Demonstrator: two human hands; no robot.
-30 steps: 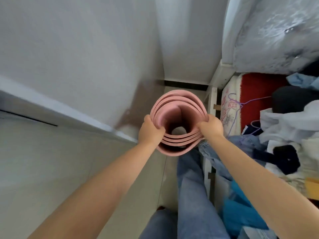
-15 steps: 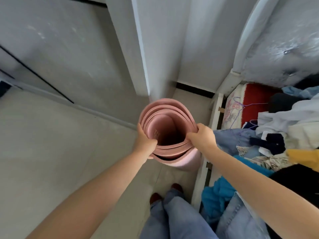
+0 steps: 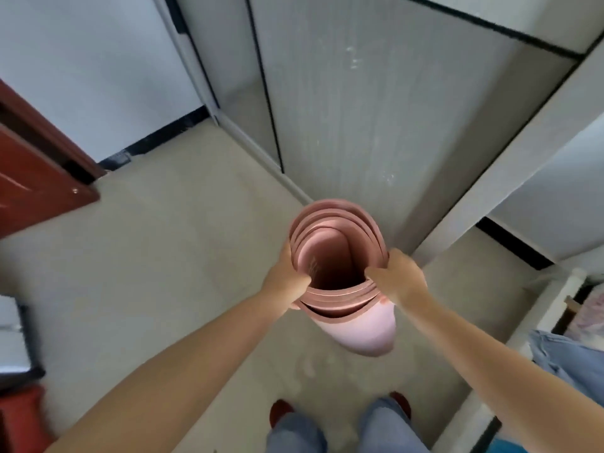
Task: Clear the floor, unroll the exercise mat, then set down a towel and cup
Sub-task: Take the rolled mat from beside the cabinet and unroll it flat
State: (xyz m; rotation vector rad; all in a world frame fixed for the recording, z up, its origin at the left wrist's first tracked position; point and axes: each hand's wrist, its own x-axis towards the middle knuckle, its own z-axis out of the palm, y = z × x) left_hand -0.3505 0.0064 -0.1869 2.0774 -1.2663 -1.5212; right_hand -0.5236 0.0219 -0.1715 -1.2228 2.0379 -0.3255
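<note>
While the person stands over it, the rolled exercise mat (image 3: pixel 340 276) is held upright in the head view, its long axis running nearly straight down, so the camera looks into the open top end. The left hand (image 3: pixel 287 279) grasps the rim at about 9 o'clock and the right hand (image 3: pixel 397 279) grasps it at about 3 o'clock, thumbs hooked inside the layers. Both hands are equally near. The lower end seems to hang just above the floor (image 3: pixel 163 256), ahead of the shoes (image 3: pixel 281 410); I cannot tell if it touches. Open floor lies toward 10 o'clock, so I judge the roll must be tipped down and laid flat there before unrolling.
</note>
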